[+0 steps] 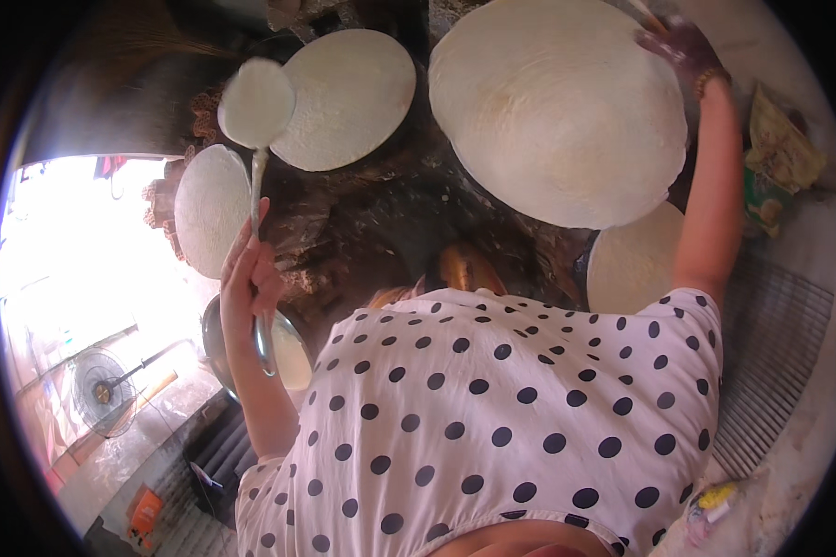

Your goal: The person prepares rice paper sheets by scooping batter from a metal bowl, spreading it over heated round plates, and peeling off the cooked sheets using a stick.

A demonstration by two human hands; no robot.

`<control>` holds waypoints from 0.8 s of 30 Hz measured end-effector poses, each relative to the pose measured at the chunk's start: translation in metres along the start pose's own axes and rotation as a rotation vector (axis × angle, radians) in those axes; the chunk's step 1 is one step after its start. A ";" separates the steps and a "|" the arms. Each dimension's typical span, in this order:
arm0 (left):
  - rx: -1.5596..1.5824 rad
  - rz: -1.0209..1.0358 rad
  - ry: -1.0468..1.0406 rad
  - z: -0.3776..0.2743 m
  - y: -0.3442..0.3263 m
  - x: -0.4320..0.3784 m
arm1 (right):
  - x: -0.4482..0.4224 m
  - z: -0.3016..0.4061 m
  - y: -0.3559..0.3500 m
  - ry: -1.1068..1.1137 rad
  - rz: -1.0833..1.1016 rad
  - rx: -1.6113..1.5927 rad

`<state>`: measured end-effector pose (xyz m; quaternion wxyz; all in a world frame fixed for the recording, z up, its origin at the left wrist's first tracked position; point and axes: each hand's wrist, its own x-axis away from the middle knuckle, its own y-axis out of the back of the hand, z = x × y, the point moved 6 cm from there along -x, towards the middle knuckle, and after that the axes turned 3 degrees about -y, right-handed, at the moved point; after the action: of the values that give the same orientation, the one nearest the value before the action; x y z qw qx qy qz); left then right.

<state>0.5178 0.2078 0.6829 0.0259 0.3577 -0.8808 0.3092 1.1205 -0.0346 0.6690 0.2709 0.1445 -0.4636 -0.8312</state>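
My left hand (251, 271) holds the handle of a long ladle (256, 104), whose round bowl is coated in pale batter. Behind the ladle's bowl lies a round griddle spread with a pale sheet (348, 101); another pale round (212, 209) is at its left. My right hand (683, 49), dark and smeared on the fingers, is at the upper right edge of a very large pale round sheet (557, 111), with a thin stick-like tool (651, 15) at its fingers. What supports the large sheet is hidden. Below it, part of another pale round (634, 261) shows.
A metal bowl of pale batter (294, 358) stands by my left forearm. Right of me is a slatted rack (773, 355), with a yellow and green bag (780, 146) beyond. Hollow bricks (164, 202) border the left griddles. A fan (103, 392) is at lower left.
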 end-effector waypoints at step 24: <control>-0.338 0.640 0.617 0.179 -0.137 -0.015 | 0.922 -0.201 0.193 -1.011 -1.027 0.091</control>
<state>0.6486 0.0405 0.6065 0.2473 -0.0495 -0.9359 0.2459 0.5321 -0.7946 0.7367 -0.4080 -0.0472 -0.4398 -0.7987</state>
